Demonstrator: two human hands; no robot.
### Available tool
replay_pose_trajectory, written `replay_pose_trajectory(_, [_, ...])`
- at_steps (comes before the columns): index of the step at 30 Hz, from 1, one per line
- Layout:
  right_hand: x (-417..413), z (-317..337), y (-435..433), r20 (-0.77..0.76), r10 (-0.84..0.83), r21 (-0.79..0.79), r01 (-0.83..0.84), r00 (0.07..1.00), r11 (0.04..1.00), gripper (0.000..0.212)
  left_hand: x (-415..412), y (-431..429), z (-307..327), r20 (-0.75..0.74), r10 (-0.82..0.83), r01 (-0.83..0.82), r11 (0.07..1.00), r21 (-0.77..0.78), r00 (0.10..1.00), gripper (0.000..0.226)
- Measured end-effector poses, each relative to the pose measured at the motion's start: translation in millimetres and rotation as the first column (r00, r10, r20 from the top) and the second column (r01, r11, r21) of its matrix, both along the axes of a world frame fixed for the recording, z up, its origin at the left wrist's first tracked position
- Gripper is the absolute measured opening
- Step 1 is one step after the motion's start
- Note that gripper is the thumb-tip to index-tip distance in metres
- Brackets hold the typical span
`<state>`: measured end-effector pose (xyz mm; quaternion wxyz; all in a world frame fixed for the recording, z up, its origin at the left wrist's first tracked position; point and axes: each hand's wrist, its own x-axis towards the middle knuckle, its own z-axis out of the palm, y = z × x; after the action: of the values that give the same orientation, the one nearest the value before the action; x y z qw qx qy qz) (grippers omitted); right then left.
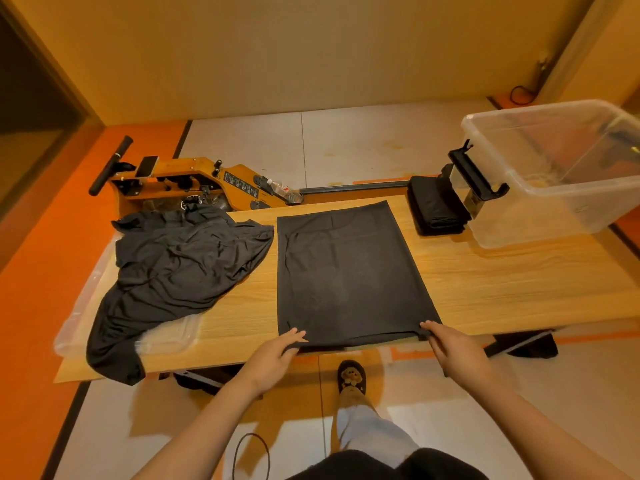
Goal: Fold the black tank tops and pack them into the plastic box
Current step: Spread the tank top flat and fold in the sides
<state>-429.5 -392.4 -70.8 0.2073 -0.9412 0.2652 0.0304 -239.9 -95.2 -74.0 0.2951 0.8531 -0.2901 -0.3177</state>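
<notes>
Head: left hand (273, 355), right hand (453, 348) pinch one tank top (346, 271); one box (540, 216).

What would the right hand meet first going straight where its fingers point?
The right hand pinches the near corner of the flat black fabric tank top; going straight on, it likely meets only more of that cloth first.

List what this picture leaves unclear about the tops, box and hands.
Head view.
Tops in the crumpled pile: overlapping folds hide the count.
Layers in the folded stack: black on black, small.
The plastic box: right end cut by frame edge.
Grip of left hand, right hand: partly under spread tank top's hem.
</notes>
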Motion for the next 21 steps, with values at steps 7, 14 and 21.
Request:
replay_pose_trajectory(7, [-6, 16, 0, 0.165, -0.029, -0.006, 0.031, 0.986, 1.0, 0.008, 9, 12, 13, -0.135, 0.105, -0.108, 0.994, -0.015, 0.985, 0.023])
replay_pose_trajectory(14, [9, 35, 15, 0.373, -0.27, 0.406, 0.105, 0.888, 0.908, 0.022, 20, 20, 31, -0.164, 0.202, -0.22, 0.97, -0.104, 0.966, 0.024])
replay_pose_trajectory(21, [51, 56, -9, 0.34, -0.379, 0.588, 0.12, 0.861, 0.8, 0.012, 64, 3, 49, -0.184, 0.296, -0.331, 0.921, -0.208, 0.937, 0.022])
